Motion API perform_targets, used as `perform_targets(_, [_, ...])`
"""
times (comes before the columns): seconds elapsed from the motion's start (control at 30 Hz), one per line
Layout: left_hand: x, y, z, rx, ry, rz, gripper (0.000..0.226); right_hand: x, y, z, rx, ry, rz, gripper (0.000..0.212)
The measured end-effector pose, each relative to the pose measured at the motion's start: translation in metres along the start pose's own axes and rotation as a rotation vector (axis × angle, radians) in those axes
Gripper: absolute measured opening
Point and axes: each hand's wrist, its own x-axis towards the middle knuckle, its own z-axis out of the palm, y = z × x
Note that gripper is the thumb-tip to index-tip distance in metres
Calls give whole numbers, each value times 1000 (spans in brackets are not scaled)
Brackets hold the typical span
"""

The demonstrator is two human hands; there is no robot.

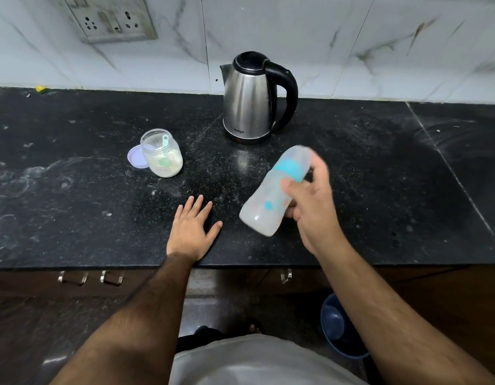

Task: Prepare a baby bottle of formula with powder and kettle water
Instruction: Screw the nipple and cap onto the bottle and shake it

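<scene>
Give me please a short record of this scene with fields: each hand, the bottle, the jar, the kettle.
left hand: left hand flat on the black counter, fingers spread, holding nothing
right hand: right hand grips the baby bottle
bottle: tilted in the air, blurred, teal collar on, cloudy white inside
jar: powder jar open, upright, a scoop inside; purple lid lies beside it
kettle: steel kettle upright at the wall, lid shut, handle to the right

A wall socket [113,19] above; blue bucket [338,326] on floor.
</scene>
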Motion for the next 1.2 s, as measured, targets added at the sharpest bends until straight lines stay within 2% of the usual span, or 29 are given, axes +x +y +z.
perform_targets(0.1, [-1, 0, -1, -6, 0, -1, 67, -8, 5, 0, -69, -108, 9, 72])
perform_targets(0.23, [0, 1, 0, -1, 0, -1, 66, 0, 1, -1, 44, 118, -56, 68])
perform_targets(0.3, [0, 0, 0, -3, 3, 0, 67, 0, 2, 0, 64, 142, -50, 67])
perform_targets(0.47, [0, 0, -1, -2, 1, -3, 77, -9, 8, 0, -49, -119, 38, 74])
perform_targets(0.5, [0, 0, 0, -5, 2, -3, 76, -8, 6, 0, -45, -99, 17, 74])
perform_targets(0.6, [0, 0, 0, 1, -1, -2, 68, -1, 2, -1, 37, 100, -30, 72])
perform_targets(0.67, [0, 0, 0, 6, -2, -4, 67, 1, 3, 1, 55, 136, -30, 71])
perform_targets(0.83, [0, 1, -2, -6, -1, -4, 79, -8, 7, 2, -85, -136, 49, 68])
perform_targets(1.0, [0, 0, 0, -3, -3, -6, 67, 4, 7, 2, 96, 151, 33, 65])
perform_targets(1.03, [1, 0, 0, -1, -4, -7, 68, 3, 8, 3, 88, 144, 56, 62])
perform_targets(1.1, [1, 0, -1, 5, -6, -4, 73, -2, 11, 2, -6, 28, 111, 57])
perform_targets(1.17, [0, 1, -2, -9, 0, -5, 78, -7, 12, 1, -82, -102, 140, 62])
perform_targets(1.2, [0, 1, -2, -14, 5, -6, 79, -8, 12, 1, -87, -116, 132, 64])
